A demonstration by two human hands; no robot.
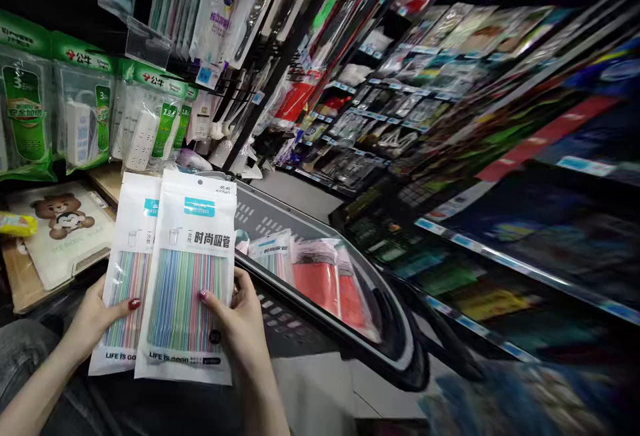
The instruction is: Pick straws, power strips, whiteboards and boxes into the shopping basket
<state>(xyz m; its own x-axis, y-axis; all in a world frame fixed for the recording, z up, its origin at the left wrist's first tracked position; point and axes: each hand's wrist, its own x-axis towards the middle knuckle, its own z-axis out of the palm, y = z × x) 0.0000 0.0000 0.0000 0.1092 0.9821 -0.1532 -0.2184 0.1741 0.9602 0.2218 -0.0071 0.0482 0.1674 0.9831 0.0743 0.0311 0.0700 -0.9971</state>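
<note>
Left hand [93, 319]: my thumb pinches the left straw pack [125, 283], fingers hidden behind.
Right hand [244, 313]: I pinch the right straw pack [186, 276], thumb over its straws [175, 306].
Packs: face-on, right overlapping left, near the basket [273, 215].
Grip: I should press lightly so the straws don't bend, and leave the fronts uncovered.

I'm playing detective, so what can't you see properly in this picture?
All in the head view:
Left pack: right part, behind the right pack.
Left hand: most fingers, behind the left pack.
Yellow packet: cut off by the left edge.
Right shelf goods: too blurred to name.
</note>
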